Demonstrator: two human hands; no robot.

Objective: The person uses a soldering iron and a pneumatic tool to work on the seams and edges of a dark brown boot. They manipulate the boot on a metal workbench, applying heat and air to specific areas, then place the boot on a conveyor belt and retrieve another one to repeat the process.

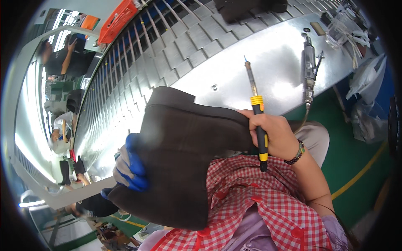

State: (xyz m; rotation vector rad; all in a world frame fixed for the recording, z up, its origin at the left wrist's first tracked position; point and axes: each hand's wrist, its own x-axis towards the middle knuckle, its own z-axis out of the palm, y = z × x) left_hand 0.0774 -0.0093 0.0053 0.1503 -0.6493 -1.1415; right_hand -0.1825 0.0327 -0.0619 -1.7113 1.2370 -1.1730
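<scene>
A dark brown boot (180,146) hangs tilted in front of me, its sole turned up and its shaft opening toward the lower left. My left hand (131,165), in a blue and grey work glove, is closed around the left side of the shaft; part of it is hidden behind the boot. My right hand (276,134) is bare, with a beaded bracelet at the wrist. It grips a soldering iron (260,133) with a black and yellow handle, its thin tip pointing up and away from the boot. The same hand's fingers also touch the boot's toe.
Beyond the boot runs a metal slatted conveyor (180,50) with a smooth steel ledge (222,79). An air tool (309,69) with a hose lies on the ledge. Dark pieces (247,8) sit on the slats. An orange basket (118,20) stands far left; plastic bags (368,100) hang right.
</scene>
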